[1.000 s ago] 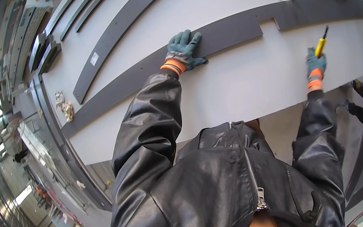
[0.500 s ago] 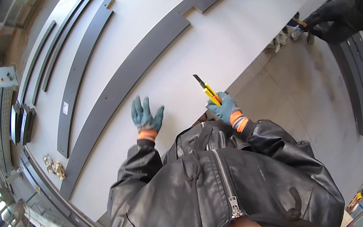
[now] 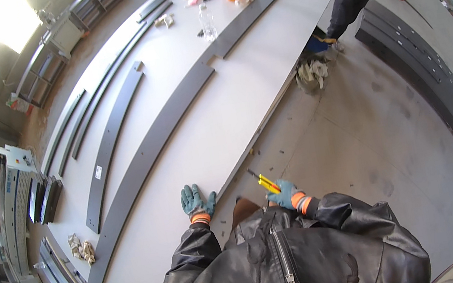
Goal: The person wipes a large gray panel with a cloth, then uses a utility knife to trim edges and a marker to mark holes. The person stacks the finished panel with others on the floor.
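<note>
1 yellow knife (image 3: 268, 184), dark blade apparently out, is gripped in r. hand (image 3: 287, 194) just off near edge of white table (image 3: 211, 138), w/ l. hand (image 3: 195, 200) spread open, holding nil, so a careless turn could poss. nick that hand or the black jacket (image 3: 342, 248).

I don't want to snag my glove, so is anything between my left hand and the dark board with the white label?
Yes, the longer notched dark board lies on the white tabletop between your left hand and the labelled board.
</note>
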Tool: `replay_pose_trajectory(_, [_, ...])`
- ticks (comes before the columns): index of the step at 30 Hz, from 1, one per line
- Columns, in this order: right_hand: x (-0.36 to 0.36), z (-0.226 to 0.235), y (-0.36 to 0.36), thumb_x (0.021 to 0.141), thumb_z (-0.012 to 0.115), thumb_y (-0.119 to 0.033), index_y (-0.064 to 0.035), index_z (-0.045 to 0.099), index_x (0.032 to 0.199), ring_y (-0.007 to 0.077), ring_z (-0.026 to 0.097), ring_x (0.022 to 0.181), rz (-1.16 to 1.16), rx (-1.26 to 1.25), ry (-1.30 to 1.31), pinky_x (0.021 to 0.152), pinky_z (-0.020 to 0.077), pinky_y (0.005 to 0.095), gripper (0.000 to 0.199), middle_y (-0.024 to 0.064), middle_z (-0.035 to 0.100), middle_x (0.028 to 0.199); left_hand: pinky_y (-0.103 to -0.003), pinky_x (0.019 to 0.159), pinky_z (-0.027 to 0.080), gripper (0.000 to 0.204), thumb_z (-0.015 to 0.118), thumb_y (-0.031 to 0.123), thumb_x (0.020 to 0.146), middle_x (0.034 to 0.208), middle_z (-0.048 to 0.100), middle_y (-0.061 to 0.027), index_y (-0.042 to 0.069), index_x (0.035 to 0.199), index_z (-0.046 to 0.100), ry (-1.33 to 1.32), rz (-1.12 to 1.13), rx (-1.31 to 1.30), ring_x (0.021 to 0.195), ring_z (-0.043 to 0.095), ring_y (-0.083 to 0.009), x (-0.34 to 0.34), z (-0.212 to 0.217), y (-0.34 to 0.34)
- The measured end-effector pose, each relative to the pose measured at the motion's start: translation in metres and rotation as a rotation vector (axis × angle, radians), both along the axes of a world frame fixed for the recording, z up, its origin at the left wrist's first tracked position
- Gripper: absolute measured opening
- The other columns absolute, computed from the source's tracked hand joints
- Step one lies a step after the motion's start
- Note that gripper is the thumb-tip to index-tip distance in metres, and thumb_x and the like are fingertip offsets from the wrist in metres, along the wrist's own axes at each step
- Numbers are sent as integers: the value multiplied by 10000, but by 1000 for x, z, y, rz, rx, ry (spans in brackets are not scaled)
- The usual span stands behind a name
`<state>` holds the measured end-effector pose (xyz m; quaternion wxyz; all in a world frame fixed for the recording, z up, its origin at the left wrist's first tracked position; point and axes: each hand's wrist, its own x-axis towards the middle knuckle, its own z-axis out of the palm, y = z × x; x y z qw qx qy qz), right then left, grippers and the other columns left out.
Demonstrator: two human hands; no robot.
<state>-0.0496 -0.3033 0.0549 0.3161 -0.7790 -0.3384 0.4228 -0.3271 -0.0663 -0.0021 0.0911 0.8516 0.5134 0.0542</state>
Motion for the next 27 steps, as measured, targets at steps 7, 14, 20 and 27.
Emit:
replay_pose_trajectory(7, [-73, 39, -2, 906, 825, -397, -38, 664, 1073, 244, 675, 775, -122, -137, 32, 753, 556, 422, 427, 155, 718, 872, -487, 1290, 275, 895, 719, 637, 871, 1641, 452, -227, 67, 1539, 543, 27, -44, -151, 1555, 366, -390, -48, 10, 6])
replay_pose_trajectory(14, [-144, 0, -20, 880, 843, -370, -36, 655, 1054, 323, 716, 868, -77, 86, 9, 823, 555, 443, 421, 192, 740, 959, -474, 1204, 429, 722, 743, 454, 965, 1521, 577, -253, -6, 1492, 562, -458, 187, -356, 1407, 558, -398, -94, 18, -15])
replay_pose_trajectory(20, [-152, 26, -51, 883, 859, -308, -56, 625, 934, 129, 589, 736, -222, 146, -16, 697, 526, 356, 348, 50, 658, 800, -368, 1024, 534, 776, 715, 533, 1013, 1496, 616, -162, 19, 1553, 499, -1162, 553, -897, 1205, 675, -296, -100, 31, -23])
replay_pose_trajectory(27, [-116, 13, -80, 877, 846, -369, -57, 679, 1023, 209, 664, 778, -215, 167, 26, 768, 560, 388, 383, 120, 716, 864, -513, 1138, 444, 1064, 549, 820, 952, 1667, 416, -183, 108, 1691, 271, -1130, 692, -1097, 1449, 494, -402, -62, 60, -53])
